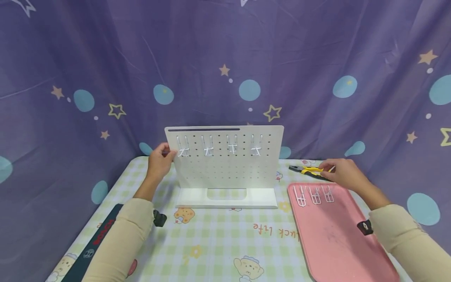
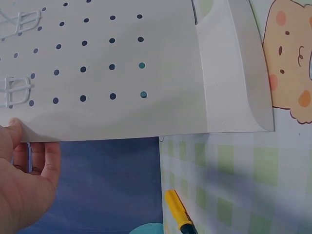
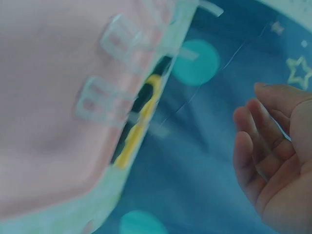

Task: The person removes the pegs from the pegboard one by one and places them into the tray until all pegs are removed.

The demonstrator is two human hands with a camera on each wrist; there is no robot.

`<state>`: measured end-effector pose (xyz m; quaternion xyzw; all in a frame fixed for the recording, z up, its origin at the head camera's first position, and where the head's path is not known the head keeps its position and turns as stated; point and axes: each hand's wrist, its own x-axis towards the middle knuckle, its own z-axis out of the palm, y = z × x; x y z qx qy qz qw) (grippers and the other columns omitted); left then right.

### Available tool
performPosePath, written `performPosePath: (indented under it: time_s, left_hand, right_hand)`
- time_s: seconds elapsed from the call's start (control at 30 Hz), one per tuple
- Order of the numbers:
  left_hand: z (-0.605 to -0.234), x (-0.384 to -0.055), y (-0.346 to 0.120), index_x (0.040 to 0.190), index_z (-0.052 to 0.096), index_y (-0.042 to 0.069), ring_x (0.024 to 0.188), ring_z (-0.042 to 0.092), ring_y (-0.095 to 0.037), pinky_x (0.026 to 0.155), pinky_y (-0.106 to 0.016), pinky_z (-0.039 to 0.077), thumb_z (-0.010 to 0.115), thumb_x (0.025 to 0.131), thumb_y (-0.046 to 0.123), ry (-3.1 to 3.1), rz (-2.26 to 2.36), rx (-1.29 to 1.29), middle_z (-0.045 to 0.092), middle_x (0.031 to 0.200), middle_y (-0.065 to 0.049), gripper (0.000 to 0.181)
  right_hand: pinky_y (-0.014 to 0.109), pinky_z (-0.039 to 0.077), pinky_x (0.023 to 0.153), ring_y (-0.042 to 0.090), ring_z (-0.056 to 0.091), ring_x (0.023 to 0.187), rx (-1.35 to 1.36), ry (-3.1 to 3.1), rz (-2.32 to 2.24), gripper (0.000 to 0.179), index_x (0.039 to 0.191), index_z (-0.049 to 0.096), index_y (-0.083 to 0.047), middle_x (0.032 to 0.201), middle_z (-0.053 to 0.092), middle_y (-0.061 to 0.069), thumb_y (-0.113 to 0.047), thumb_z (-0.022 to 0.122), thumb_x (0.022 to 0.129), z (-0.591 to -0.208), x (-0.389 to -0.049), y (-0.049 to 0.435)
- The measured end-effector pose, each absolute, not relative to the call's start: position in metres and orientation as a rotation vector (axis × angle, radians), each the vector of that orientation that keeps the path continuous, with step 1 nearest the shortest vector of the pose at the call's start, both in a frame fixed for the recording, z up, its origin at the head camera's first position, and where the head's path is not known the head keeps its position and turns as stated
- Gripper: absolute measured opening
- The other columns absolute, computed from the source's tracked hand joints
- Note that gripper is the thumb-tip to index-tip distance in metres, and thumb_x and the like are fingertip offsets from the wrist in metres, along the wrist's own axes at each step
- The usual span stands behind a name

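A white pegboard (image 1: 225, 166) stands upright on its base, with several white wire hooks (image 1: 208, 150) hanging in a row across its upper part. My left hand (image 1: 162, 158) pinches the board's left edge, thumb (image 2: 14, 130) on the front and fingers behind. On the right, my right hand (image 1: 343, 172) is over the handles of yellow-and-black pliers (image 1: 305, 170). Its fingers are loosely bent and hold nothing in the right wrist view, apart from the pliers (image 3: 139, 122). Three more wire hooks (image 1: 315, 196) lie at the far end of a pink tray (image 1: 338, 239).
A dark green box (image 1: 93, 243) with red lettering lies at the table's left, partly under the left forearm. In the left wrist view a yellow-and-dark handle (image 2: 176, 207) lies beside the board. A checked cloth (image 1: 211, 243) covers the table; a purple curtain (image 1: 211, 47) hangs behind.
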<state>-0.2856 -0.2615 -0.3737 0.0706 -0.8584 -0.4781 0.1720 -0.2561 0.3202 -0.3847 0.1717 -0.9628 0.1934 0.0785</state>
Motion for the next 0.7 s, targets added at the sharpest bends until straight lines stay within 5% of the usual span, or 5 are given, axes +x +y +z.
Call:
performPosePath:
  time_s: [0.27,0.7]
  left_hand:
    - [-0.373,-0.284,-0.261,0.122,0.063,0.003,0.101,0.063,-0.026,0.075,-0.014,0.053,0.061,0.102,0.016,-2.429,-1.345,0.195,0.067,0.118,-0.019,0.023]
    - [-0.371,-0.283,-0.259,0.122,0.062,0.004,0.105,0.064,-0.028,0.081,-0.021,0.057,0.06,0.103,0.015,-2.444,-1.342,0.221,0.066,0.12,-0.019,0.023]
  right_hand:
    - [0.036,0.055,0.064,0.02,0.068,0.075,0.596,-2.662,0.602,0.015,0.104,0.076,-0.01,0.084,0.074,0.003,-0.013,0.077,0.089,-0.375,-0.258,0.266]
    - [0.039,0.057,0.06,0.02,0.071,0.072,0.628,-2.331,0.649,0.024,0.106,0.076,-0.013,0.093,0.075,0.005,-0.013,0.083,0.083,-0.37,-0.275,0.182]
